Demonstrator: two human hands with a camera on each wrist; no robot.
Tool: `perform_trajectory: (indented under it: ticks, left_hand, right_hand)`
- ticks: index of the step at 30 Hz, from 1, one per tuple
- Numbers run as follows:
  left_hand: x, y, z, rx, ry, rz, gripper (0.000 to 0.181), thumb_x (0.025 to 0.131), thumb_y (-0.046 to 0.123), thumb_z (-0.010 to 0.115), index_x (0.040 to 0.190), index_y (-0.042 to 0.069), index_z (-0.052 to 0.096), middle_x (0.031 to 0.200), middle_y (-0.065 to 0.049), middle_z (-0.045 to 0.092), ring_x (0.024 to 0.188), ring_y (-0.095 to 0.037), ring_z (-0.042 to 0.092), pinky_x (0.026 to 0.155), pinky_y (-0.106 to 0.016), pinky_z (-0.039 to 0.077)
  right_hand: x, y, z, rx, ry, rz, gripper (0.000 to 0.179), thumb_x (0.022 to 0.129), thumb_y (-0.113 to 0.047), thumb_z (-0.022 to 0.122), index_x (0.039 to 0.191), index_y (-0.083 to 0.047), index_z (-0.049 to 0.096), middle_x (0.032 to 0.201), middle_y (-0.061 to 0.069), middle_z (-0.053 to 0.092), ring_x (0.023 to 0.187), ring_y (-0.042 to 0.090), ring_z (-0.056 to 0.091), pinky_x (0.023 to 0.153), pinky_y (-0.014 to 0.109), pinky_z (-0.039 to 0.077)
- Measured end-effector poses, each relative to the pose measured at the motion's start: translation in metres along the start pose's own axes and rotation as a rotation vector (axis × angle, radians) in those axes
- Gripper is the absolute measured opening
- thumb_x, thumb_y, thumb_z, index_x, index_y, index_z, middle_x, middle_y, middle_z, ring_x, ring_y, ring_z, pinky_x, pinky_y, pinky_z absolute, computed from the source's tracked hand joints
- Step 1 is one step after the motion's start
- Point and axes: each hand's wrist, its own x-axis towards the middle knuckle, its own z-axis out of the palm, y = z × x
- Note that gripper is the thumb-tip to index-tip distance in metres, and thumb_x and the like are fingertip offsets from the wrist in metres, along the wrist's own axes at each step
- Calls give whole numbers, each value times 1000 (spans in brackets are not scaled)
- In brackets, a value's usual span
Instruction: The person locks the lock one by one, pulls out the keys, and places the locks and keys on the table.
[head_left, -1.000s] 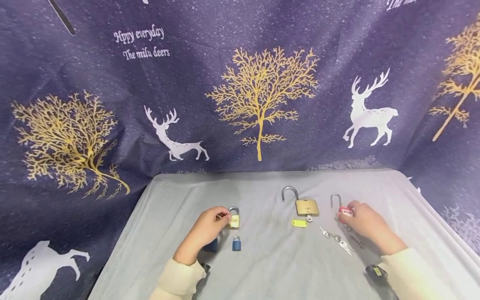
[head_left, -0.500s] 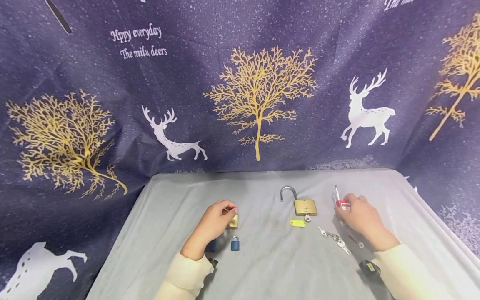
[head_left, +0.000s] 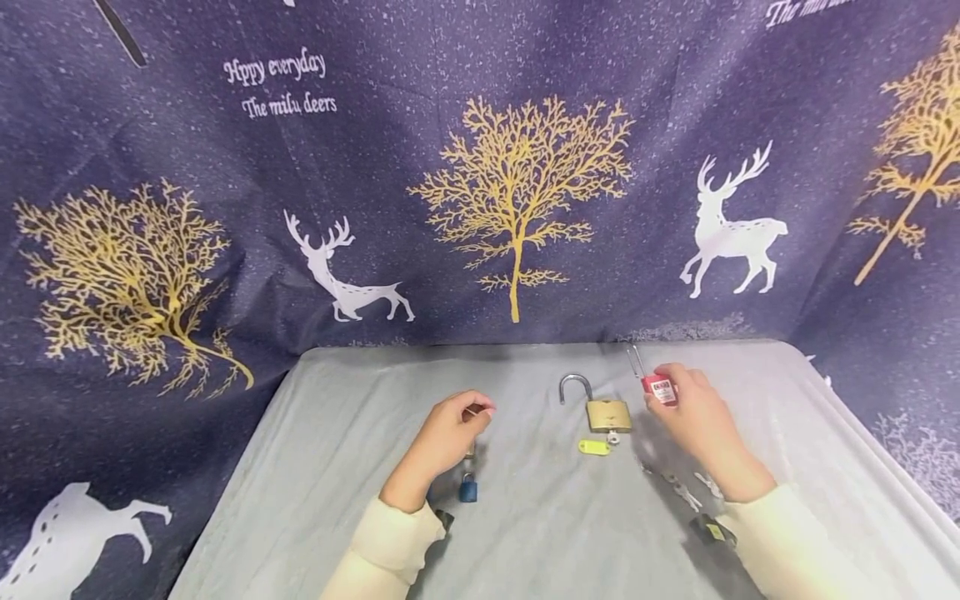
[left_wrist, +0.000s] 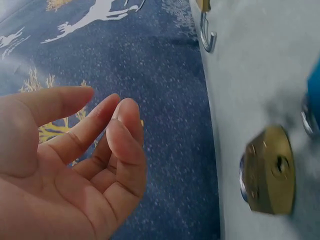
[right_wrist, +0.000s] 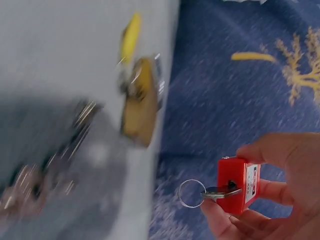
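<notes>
My right hand (head_left: 701,421) holds a red padlock (head_left: 660,390) above the table, its long shackle raised and open. In the right wrist view, a key with a wire ring (right_wrist: 220,192) sits in the keyhole of the red body. My left hand (head_left: 448,433) hovers with fingers loosely bent and nothing between them. Below it, a small brass padlock (left_wrist: 272,175) lies on the cloth, mostly hidden by the hand in the head view. Nearby is a small blue padlock (head_left: 468,490) with its shackle closed.
A large brass padlock (head_left: 609,415) with an open shackle lies between the hands, a key in it and a yellow tag (head_left: 594,447) attached. Loose keys (head_left: 684,493) lie below my right hand. A patterned curtain (head_left: 517,167) hangs behind the grey table (head_left: 540,533).
My right hand has lifted the red padlock up and to the left, away from the loose keys. The left hand has risen off the small brass padlock and shifted right.
</notes>
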Motion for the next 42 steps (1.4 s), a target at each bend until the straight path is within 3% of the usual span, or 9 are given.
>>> perform_trajectory:
  ticks: [8,15,20,29,31,33,37,42]
  left_hand:
    - [10,21,12,-55,3,39,24,101,21,58,121,12,68,106,-6,71,91,-15,68,76,-29,54]
    - [20,39,19,-121,8,54,28,101,21,57,127,15,66,111,-5,70,93,-17,70,80,-32,57]
    - [24,38,26,-204,40,27,41,100,23,60,140,20,58,123,-6,68,103,-18,68,81,-31,56]
    - [32,26,35,-434,50,17,72,100,23,62,160,33,24,146,-12,55,110,-28,67,82,-37,61]
    - [32,25,35,-473,56,31,70,101,20,61,160,31,25,144,-15,55,111,-31,67,82,-39,61]
    - [34,25,36,-500,67,39,59,102,19,58,157,26,37,138,-18,59,108,-30,67,80,-36,62]
    - [36,23,36,-570,104,61,35,105,13,53,139,9,58,120,-26,65,96,-24,70,77,-31,62]
    - [36,25,33,-644,134,53,27,104,8,50,126,-5,61,107,-27,66,86,-24,72,75,-30,63]
  right_hand:
    - [3,-37,3,88,-13,-50,50,90,-17,72,133,1,55,120,30,61,95,40,63,75,53,56]
    - [5,-67,14,167,-40,-75,48,89,-19,74,131,-3,58,124,23,63,97,33,64,79,47,56]
    - [4,-87,20,249,-82,-98,44,87,-17,76,127,-6,61,118,18,66,93,26,65,77,39,55]
    - [1,-104,31,524,-307,-66,45,90,-14,72,132,-9,59,112,14,70,86,14,68,69,25,58]
    - [-1,-105,33,555,-335,-61,45,90,-14,70,133,-11,59,114,12,70,87,13,70,69,25,58]
    - [-2,-106,35,574,-347,-45,45,90,-12,68,133,-15,60,115,10,70,87,12,71,69,26,59]
    - [-2,-106,38,595,-350,-45,44,92,-11,63,136,-16,59,116,9,72,88,10,72,74,29,60]
    - [-1,-105,42,700,-404,-41,42,99,-18,62,140,-9,55,124,17,70,97,18,73,86,34,59]
